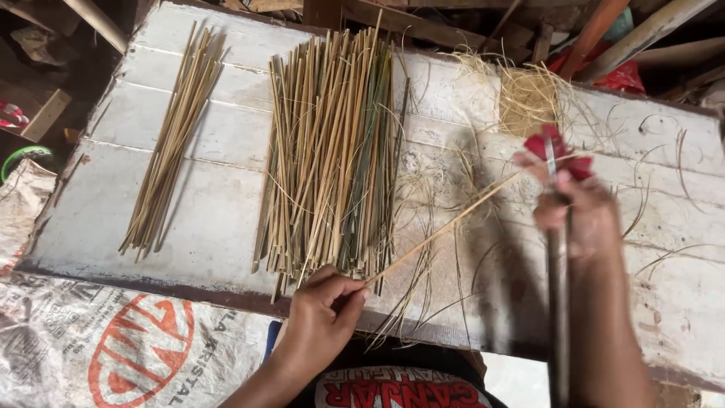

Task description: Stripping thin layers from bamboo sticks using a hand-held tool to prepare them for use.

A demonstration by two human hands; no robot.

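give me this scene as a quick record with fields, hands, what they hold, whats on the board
left hand: pinches the near end of a thin bamboo strip
right hand: blurred, grips a long dark tool with red cloth at the grip; meets the strip's far end
surface: white plank board
large pile: bamboo strips, middle of board
small bundle: thinner sticks, left of the pile, apart from it
shavings: fibre tangle at far right
below board: printed sack

small stick bundle (172,143) left of big bundle (332,151), on board (211,219)
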